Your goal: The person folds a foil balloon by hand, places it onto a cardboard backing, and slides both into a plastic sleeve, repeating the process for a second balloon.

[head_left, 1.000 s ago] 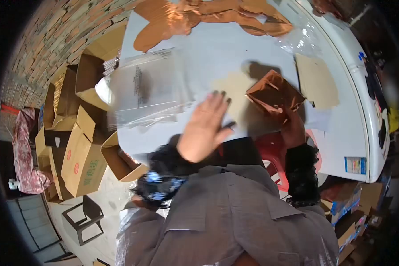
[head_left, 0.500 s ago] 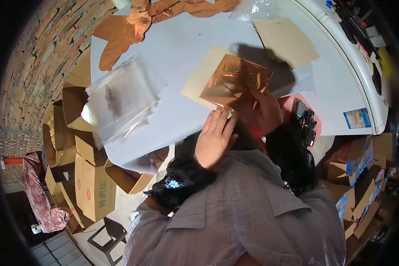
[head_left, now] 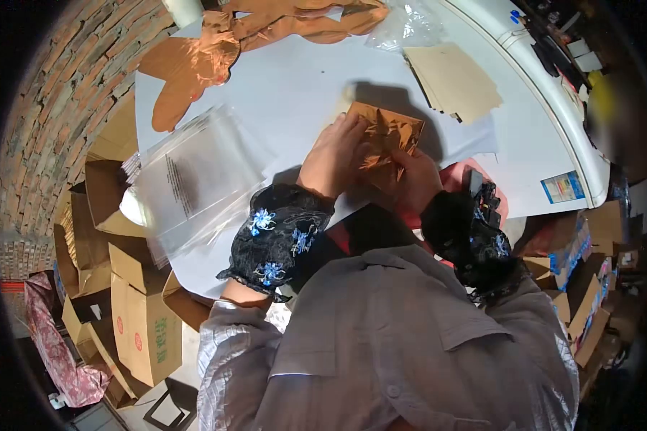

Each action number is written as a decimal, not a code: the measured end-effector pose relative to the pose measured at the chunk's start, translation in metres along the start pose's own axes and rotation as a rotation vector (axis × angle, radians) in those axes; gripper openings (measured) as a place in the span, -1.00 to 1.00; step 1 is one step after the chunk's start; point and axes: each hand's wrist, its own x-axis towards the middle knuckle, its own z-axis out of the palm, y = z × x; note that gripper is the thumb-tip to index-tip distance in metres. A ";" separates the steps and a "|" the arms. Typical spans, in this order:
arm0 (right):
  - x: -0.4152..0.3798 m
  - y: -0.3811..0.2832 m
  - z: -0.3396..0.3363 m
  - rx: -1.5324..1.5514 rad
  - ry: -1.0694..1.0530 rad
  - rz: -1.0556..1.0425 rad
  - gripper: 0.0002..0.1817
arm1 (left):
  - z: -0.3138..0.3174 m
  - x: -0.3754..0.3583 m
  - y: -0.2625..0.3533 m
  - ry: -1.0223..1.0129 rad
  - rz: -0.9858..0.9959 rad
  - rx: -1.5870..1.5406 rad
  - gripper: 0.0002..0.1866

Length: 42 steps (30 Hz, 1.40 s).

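A folded piece of shiny copper-coloured foil (head_left: pixel 388 136) is held over the near middle of the table, its surface creased. My left hand (head_left: pixel 334 154) grips its left edge, fingers bent along that side. At the lower right edge, my right hand (head_left: pixel 417 176) pinches the foil with the thumb on top. A cream card (head_left: pixel 343 103) shows only a small part behind my left hand and the foil; the rest is hidden. Black lace sleeve covers with blue flowers are on both forearms.
On the white table (head_left: pixel 287 86) lie clear plastic bags (head_left: pixel 201 172) at left, flat copper foil shapes (head_left: pixel 208 54) at the far side, and cream cards (head_left: pixel 456 82) at right. Black cabled items (head_left: pixel 484 197) rest on something red. Cardboard boxes (head_left: pixel 140 309) stand at lower left.
My left hand has moved up and round to the foil's left side. The foil has turned and looks smaller, and most of the cream card beneath is now covered.
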 end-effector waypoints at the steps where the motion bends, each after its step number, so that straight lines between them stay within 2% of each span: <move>1: 0.003 0.002 0.000 0.049 -0.014 0.000 -0.75 | 0.004 0.002 -0.008 -0.070 0.126 0.109 -0.69; 3: 0.007 0.009 0.004 0.153 -0.044 0.009 -0.74 | 0.006 0.006 -0.023 -0.217 0.371 0.333 -0.72; 6: 0.000 0.001 0.008 0.161 -0.027 0.045 -0.74 | 0.009 0.001 -0.026 -0.171 0.429 0.349 -0.74; 9: 0.005 0.005 0.003 0.053 -0.017 0.018 -0.74 | 0.008 -0.005 -0.023 -0.227 0.343 0.303 -0.67; 12: -0.006 -0.005 0.014 0.080 0.031 0.031 -0.74 | 0.012 -0.008 -0.017 -0.178 0.134 0.260 -0.57; 15: -0.001 -0.006 0.009 0.013 0.029 0.032 -0.75 | 0.016 -0.010 -0.020 -0.155 0.129 0.254 -0.50; 18: 0.002 -0.009 0.005 -0.072 0.011 0.057 -0.78 | 0.013 -0.010 -0.018 -0.297 0.043 0.203 -0.43; 21: 0.005 -0.019 0.007 -0.169 0.021 0.121 -0.82 | 0.009 -0.011 -0.013 -0.225 0.025 0.136 -0.43; 22: -0.005 -0.029 0.017 -0.238 0.084 0.135 -0.82 | 0.007 -0.011 -0.012 -0.184 0.084 0.180 -0.49; 25: -0.004 -0.039 0.014 -0.553 0.098 0.108 -0.79 | 0.006 -0.013 -0.015 -0.111 0.207 0.287 -0.61; 26: -0.001 -0.044 0.007 -0.669 0.061 0.194 -0.84 | 0.008 -0.013 -0.017 -0.119 0.217 0.305 -0.62; 29: -0.004 -0.039 0.000 -0.622 0.058 0.184 -0.70 | 0.009 -0.016 -0.015 -0.120 0.190 0.277 -0.64; 32: 0.003 -0.031 -0.013 -0.723 0.013 0.096 -0.60 | 0.001 -0.014 -0.010 -0.191 0.179 0.293 -0.51; 33: 0.004 -0.026 -0.018 -0.834 0.053 -0.006 -0.58 | 0.000 -0.014 -0.010 -0.227 0.184 0.312 -0.44; 35: 0.006 -0.015 -0.026 -1.052 0.133 -0.222 -0.54 | 0.010 -0.014 -0.016 -0.241 0.070 0.204 -0.45; 36: 0.005 -0.012 -0.027 -1.046 0.139 -0.327 -0.53 | 0.015 -0.014 -0.020 -0.245 0.012 0.152 -0.46; 39: -0.017 -0.014 -0.006 -0.736 0.240 -0.168 -0.47 | 0.021 -0.017 -0.025 -0.199 0.059 0.177 -0.48; 42: -0.024 -0.008 0.003 -0.596 0.298 -0.111 -0.46 | 0.017 -0.013 -0.020 -0.083 0.123 0.169 -0.50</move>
